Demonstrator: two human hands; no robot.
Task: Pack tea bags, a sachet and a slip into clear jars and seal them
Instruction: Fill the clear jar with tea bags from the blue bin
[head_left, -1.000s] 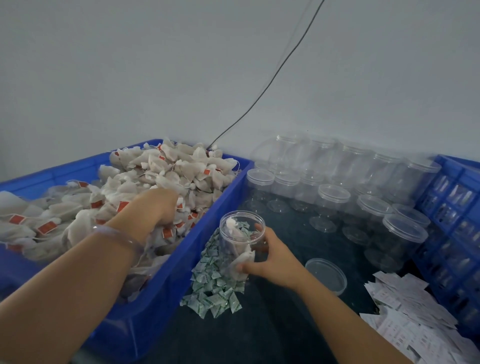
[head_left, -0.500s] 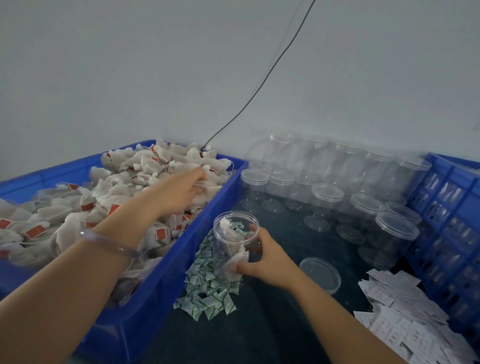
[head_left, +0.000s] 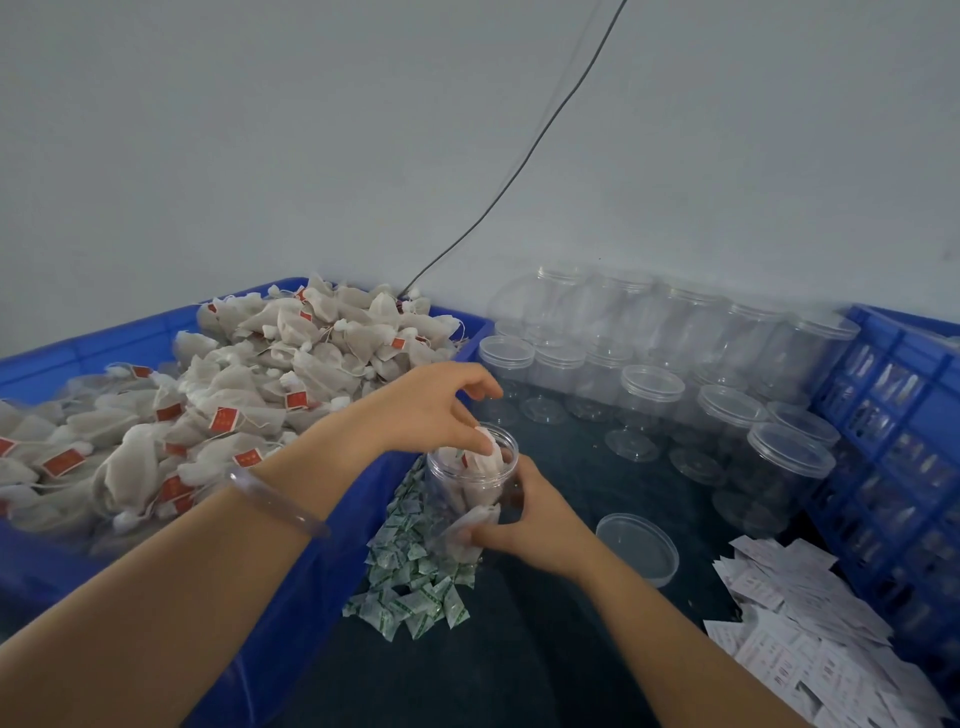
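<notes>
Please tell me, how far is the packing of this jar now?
Done: some tea bags lie inside the open jar. In hand: the left hand pinches one more bag at its mouth; the right hand grips the jar. Left: a sachet from the green pile, a slip from the white heap, then the loose lid.

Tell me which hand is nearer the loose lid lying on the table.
Right. The right hand grips the open jar just left of the loose lid; the left hand is over the jar's mouth, farther off, pinching a tea bag.

Blue crate (head_left: 322, 571), red-tagged white tea bags (head_left: 249, 384), green-striped sachets (head_left: 415, 587).
</notes>
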